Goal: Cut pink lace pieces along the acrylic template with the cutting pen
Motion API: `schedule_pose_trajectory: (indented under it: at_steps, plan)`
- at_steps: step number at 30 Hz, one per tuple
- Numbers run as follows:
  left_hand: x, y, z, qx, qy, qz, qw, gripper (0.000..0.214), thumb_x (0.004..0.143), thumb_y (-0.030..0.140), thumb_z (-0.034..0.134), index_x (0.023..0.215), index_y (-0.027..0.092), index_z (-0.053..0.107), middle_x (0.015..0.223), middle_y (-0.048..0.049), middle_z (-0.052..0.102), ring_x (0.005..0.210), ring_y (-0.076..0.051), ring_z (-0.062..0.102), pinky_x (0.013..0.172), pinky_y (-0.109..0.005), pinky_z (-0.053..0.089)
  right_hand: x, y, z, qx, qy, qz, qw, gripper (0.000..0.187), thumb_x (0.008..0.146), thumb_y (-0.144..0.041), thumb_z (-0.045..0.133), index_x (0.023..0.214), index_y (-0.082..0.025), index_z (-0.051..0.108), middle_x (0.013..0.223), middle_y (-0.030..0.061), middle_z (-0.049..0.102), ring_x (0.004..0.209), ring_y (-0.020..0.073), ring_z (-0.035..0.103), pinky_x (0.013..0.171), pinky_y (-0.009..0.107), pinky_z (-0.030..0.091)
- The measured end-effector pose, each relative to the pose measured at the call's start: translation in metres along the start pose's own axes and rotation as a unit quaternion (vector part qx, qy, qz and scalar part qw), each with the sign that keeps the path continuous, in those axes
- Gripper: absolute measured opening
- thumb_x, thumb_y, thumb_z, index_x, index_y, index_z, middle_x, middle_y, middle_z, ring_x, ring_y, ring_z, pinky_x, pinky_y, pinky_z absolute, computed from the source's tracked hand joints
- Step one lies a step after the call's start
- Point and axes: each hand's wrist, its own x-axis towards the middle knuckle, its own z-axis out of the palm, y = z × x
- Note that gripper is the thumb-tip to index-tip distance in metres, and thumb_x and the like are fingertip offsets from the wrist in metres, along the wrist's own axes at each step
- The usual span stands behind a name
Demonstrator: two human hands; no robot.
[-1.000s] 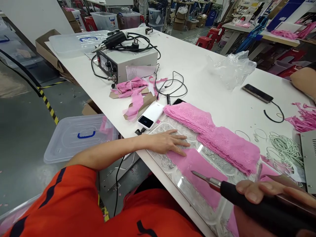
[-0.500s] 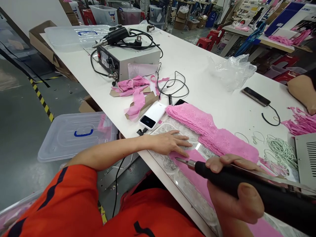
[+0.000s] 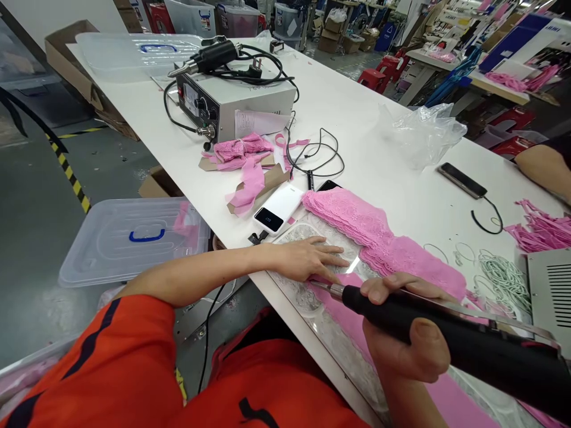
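Observation:
My left hand (image 3: 307,258) lies flat with its fingers spread. It presses on a clear patterned template sheet (image 3: 297,291), and its lower fingers touch the edge of a strip of pink fabric (image 3: 343,321). In my right hand (image 3: 405,333) is an ultrasonic cutter (image 3: 401,315) with a thick black handle, gripped with the fingers wrapped round it. Its thin metal tip is at the pink fabric, close beside my left thumb; whether it touches the cloth I cannot tell. Beyond both hands lies a stack of pink lace pieces (image 3: 383,238).
A generator box (image 3: 259,107) with another black handpiece (image 3: 216,57) on top stands at the back left. Nearer are a white power bank (image 3: 279,208), pink scraps (image 3: 250,181) and black cable. To the right are a phone (image 3: 461,180), green cord (image 3: 504,276) and another person's arm (image 3: 542,169).
My right hand has moved the cutter slightly left, its tip now nearer my left thumb. My left hand stays flat in about the same place. The view has shifted a little.

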Motion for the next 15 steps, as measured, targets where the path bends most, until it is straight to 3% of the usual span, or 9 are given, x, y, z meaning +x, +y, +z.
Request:
schedule_pose_trajectory:
  at_steps: [15]
  plan:
    - [-0.0004, 0.0006, -0.0012, -0.007, 0.011, 0.005, 1.0, 0.051, 0.08, 0.003, 0.061, 0.124, 0.028, 0.066, 0.151, -0.0048, 0.043, 0.145, -0.031, 0.028, 0.117, -0.056, 0.021, 0.0032, 0.0002, -0.0022, 0.006, -0.016, 0.007, 1.0, 0.016, 0.076, -0.031, 0.063, 0.085, -0.019, 0.058, 0.079, -0.0008, 0.06, 0.055, 0.0116, 0.056, 0.055, 0.032, 0.051]
